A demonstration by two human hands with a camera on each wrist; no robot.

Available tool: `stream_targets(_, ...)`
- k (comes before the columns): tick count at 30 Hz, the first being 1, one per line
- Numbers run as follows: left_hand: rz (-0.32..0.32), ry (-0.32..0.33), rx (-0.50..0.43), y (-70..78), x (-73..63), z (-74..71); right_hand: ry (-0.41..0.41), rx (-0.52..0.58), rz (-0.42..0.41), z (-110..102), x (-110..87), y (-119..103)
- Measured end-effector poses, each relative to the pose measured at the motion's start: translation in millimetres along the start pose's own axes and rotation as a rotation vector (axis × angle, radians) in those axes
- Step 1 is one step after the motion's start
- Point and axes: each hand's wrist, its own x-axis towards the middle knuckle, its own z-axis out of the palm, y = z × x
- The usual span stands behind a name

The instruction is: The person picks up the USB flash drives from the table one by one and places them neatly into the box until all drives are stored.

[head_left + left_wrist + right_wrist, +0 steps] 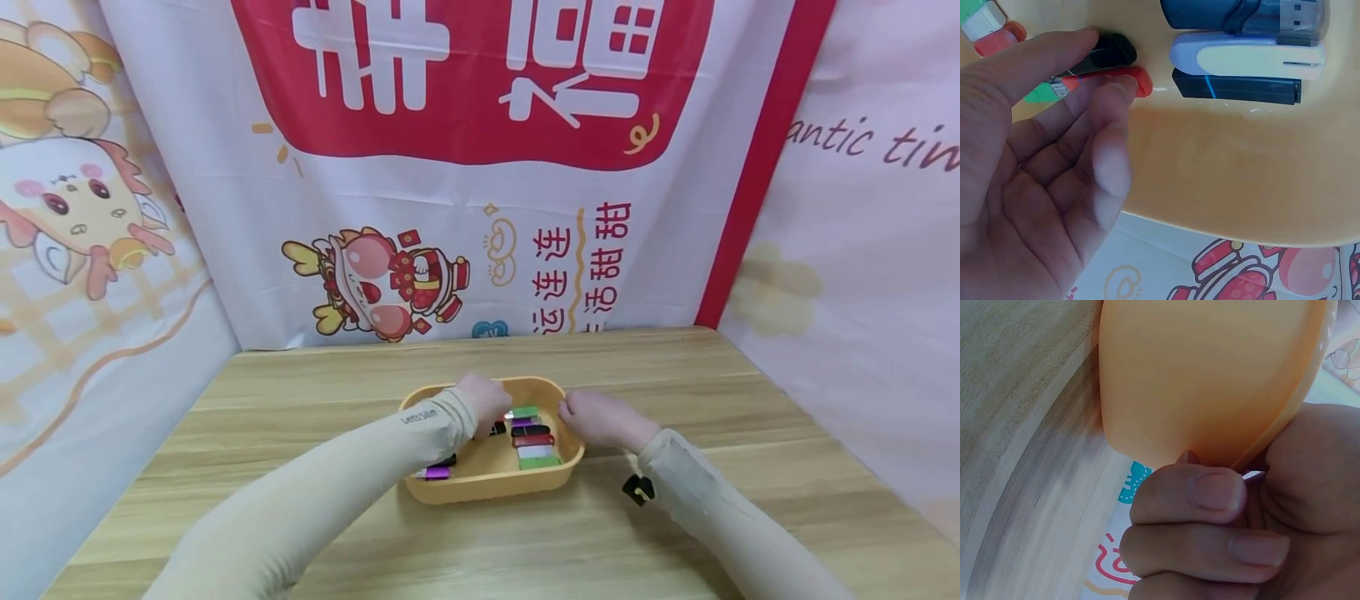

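Observation:
My left hand (483,400) reaches down into an orange plastic tray (495,489). In the left wrist view its thumb and index finger pinch a black USB stick (1110,55), with a red USB stick (1142,82) directly alongside, partly covered by the index fingertip. My right hand (600,417) grips the tray's right rim, fingers curled beneath it. Beside the left fingers lie a dark USB stick with a clear cap (1200,14), a purple-and-white one (1247,57) and a slim black one (1244,87).
At the tray's right end several USB sticks lie in a row, among them a red one (532,440) and a green one (538,462). A purple stick (437,473) lies at the left end. The wooden table (420,550) meets a printed cloth backdrop (247,250) behind.

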Motion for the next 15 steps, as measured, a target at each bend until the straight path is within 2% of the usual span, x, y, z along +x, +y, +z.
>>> stream_targets(4,-0.002,0.028,0.011,-1.9,-0.5,2.6,0.008,0.013,0.004,1,1.0,1)
stream_targets(8,-0.001,0.048,-0.043,-5.0,-4.0,2.7,0.012,0.020,0.008,3,1.8,2)
stream_targets(13,-0.041,0.070,-0.240,-11.8,-19.3,-1.0,0.009,0.043,0.014,2,0.8,1)
stream_targets(15,-0.058,0.107,-0.325,-15.1,-29.8,-3.3,0.009,0.058,0.016,2,-1.0,0)
